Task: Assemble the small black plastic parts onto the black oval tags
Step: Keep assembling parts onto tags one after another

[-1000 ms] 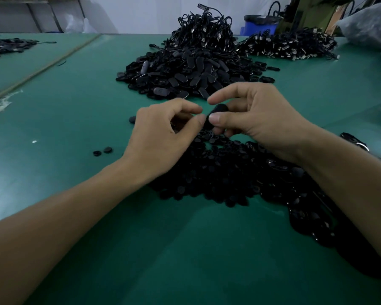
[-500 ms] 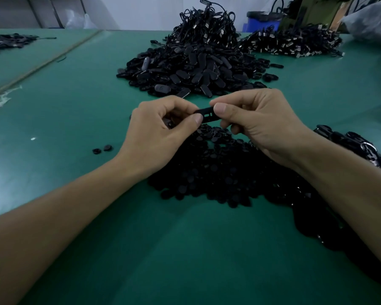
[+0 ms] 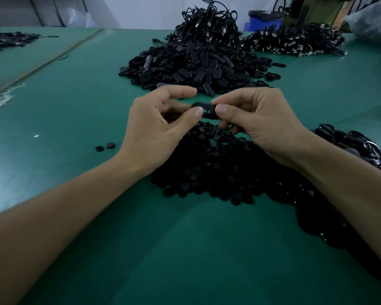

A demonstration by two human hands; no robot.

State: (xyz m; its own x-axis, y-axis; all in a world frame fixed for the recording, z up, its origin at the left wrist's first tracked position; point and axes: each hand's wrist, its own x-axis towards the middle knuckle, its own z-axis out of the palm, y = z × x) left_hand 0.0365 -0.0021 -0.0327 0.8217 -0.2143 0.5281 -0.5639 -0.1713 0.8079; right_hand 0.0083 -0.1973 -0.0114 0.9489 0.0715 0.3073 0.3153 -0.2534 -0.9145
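Black oval tag (image 3: 206,111) is held off the green worktop (image 3: 75,111) between both hands. Left hand (image 3: 154,133) pinches its left end, right hand (image 3: 260,124) its right end, with thumb and index fingers (image 3: 231,96) closed on it and the rest curled. It sits just above the pile of small round parts (image 3: 207,172). Heap of oval tags (image 3: 196,67) further back; two loose round parts (image 3: 106,147) off to the left.

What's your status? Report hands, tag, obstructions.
Left hand and right hand both pinch one oval tag above the small-parts pile. Whether a small part is seated: cannot tell. Nothing blocking the hands.
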